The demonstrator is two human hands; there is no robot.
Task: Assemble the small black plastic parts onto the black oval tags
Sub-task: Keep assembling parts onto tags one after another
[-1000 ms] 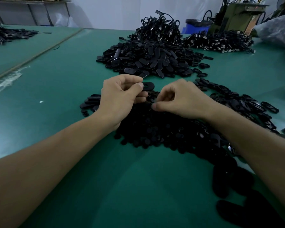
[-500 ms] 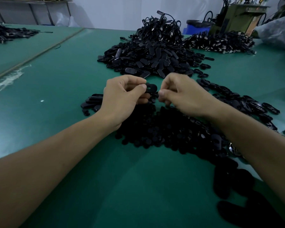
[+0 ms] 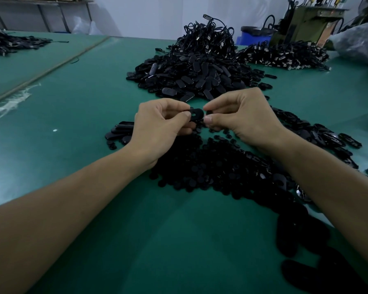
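Observation:
My left hand [image 3: 157, 128] pinches a black oval tag [image 3: 197, 113] between thumb and forefinger, held above the table. My right hand [image 3: 242, 117] pinches a small black plastic part [image 3: 208, 113] right at the tag's right end; whether the two touch I cannot tell. Under both hands lies a heap of small round black parts [image 3: 200, 166]. A short row of oval tags [image 3: 120, 132] lies left of my left hand.
The green table [image 3: 83, 102] carries a big pile of oval tags [image 3: 191, 79] behind my hands, corded pieces [image 3: 208, 37] on top, another pile [image 3: 285, 57] at the back right, and a strip of tags [image 3: 319, 134] at the right. A machine [image 3: 306, 20] stands beyond.
My right hand rose from the heap of small parts and came up beside the tag in my left hand. The left hand stayed nearly still.

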